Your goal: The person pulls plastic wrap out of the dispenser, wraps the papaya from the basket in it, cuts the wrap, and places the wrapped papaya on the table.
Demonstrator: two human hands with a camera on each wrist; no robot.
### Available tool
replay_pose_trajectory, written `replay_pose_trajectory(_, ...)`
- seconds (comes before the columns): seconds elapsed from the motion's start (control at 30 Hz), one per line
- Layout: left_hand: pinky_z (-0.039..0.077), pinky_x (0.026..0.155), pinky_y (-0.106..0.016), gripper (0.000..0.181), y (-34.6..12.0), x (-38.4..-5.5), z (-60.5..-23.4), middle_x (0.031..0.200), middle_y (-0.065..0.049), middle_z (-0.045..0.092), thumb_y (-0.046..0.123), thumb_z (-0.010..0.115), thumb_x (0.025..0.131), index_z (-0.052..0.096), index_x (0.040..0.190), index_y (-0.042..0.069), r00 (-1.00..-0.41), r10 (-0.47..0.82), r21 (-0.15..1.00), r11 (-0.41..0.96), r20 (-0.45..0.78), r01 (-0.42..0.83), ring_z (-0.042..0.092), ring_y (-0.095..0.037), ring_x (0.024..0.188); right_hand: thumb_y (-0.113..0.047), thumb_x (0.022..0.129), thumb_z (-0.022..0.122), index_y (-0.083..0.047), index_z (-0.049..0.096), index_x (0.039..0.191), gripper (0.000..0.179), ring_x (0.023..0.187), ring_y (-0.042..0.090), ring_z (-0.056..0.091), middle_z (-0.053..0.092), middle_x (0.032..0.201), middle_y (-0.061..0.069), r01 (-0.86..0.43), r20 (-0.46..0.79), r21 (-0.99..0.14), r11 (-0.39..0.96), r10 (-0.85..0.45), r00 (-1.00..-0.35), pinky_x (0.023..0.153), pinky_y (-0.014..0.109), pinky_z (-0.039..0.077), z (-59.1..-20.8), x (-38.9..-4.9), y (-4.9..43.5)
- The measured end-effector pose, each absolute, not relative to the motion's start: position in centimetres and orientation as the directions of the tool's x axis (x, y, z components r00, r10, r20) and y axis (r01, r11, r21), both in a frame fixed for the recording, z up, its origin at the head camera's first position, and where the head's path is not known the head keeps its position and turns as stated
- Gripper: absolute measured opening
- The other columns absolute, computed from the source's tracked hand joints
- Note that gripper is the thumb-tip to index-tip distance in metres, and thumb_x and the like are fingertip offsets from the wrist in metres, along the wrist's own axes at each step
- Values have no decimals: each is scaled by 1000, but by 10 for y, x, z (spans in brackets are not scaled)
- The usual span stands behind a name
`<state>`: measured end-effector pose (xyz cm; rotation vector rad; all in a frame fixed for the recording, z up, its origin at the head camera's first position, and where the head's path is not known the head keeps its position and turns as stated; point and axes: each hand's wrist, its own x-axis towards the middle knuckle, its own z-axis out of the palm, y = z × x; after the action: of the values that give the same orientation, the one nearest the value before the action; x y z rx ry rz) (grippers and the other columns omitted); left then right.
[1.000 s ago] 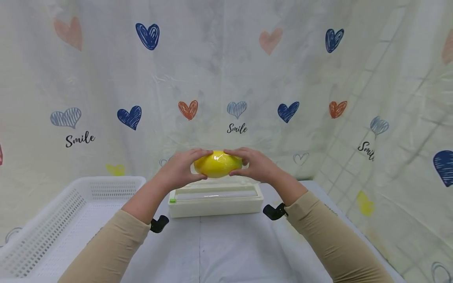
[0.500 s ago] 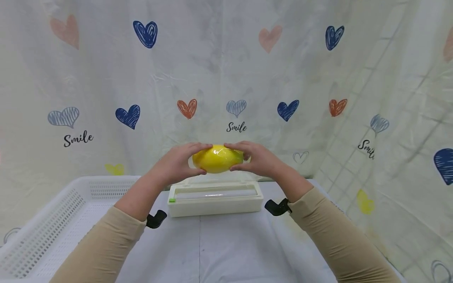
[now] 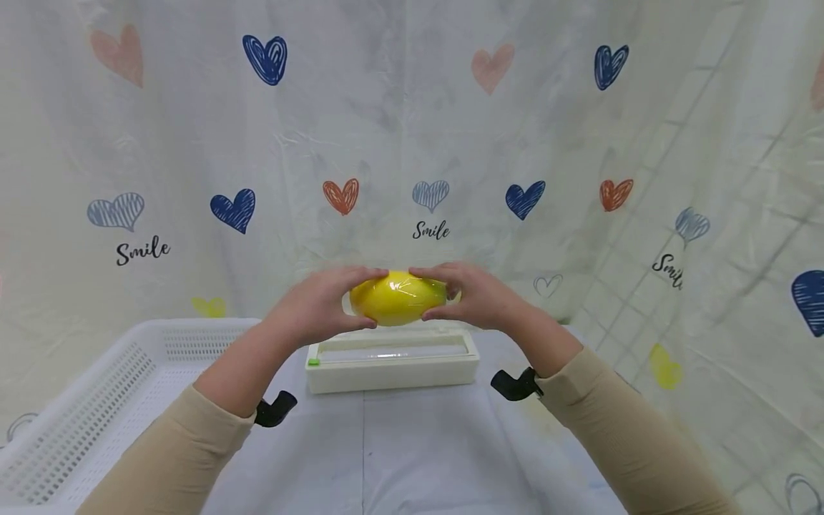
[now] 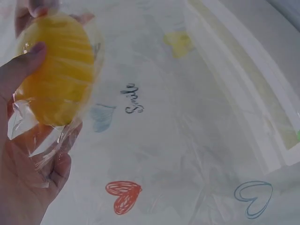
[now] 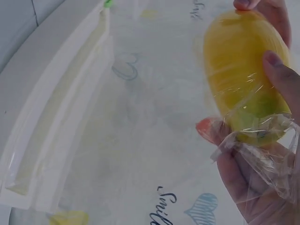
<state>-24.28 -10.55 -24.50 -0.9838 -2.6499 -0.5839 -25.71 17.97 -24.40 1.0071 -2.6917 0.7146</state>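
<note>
Yellow fruit (image 3: 397, 299) in clear film (image 5: 275, 172), aloft above tabletop (image 3: 418, 450), white box (image 3: 394, 375) below in head view. Left hand (image 3: 312, 304) and right hand (image 3: 481, 297) each grip one end, thumb opposite fingers. Loose film bunched at both ends. Likely best: grip lightly, fold slack snugly inward, smooth creases; hard tugging may tear film.

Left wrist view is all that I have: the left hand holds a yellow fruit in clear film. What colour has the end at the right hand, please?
Observer: The right wrist view shows the yellow fruit greenish at that end, by the right hand.
Operator: Thank you. And what stands on the person's left side?
Observer: In the head view, a white basket with perforated walls, left of the long white box.
</note>
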Motion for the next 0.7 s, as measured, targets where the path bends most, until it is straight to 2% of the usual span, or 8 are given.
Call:
replay_pose_trajectory(0.13,47,102,-47,73,-106,-230,-256,140,8,55,37,84,80,50,144,33,-753,569,308,689,330,656,51,-20,127,-46,81,79,-33,53,144,69,97,13,58,63,126,-7,-657,290,-387,647,-591,-753,83,33,56,-256,-246,182)
replay_pose_trajectory(0.27,50,99,-45,74,-106,-215,-272,139,11,55,40,84,78,50,144,37,-791,549,343,713,269,612,54,-18,124,-48,81,78,-34,52,144,70,97,11,59,62,126,-9,-644,231,-414,644,-610,-758,83,35,56,-272,-234,183)
replay_pose_trajectory(0.43,51,97,-44,74,-106,-201,-300,137,13,56,43,84,77,50,143,40,-830,532,406,730,169,550,55,-16,120,-51,81,77,-36,52,144,69,96,8,59,62,125,-12,-616,153,-433,659,-619,-770,81,29,54,-299,-221,183)
replay_pose_trajectory(0.57,51,96,-45,73,-105,-197,-327,136,12,57,47,82,78,50,143,37,-834,539,438,726,118,531,56,-15,116,-52,81,76,-36,54,142,67,99,7,58,62,125,-15,-595,108,-457,662,-622,-775,82,30,53,-324,-215,184)
replay_pose_trajectory(0.7,51,95,-46,73,-104,-196,-356,136,11,58,51,80,78,51,143,34,-820,561,447,709,108,545,58,-16,115,-55,81,75,-37,55,141,66,106,8,58,61,128,-16,-562,57,-477,676,-614,-787,87,36,54,-350,-211,184)
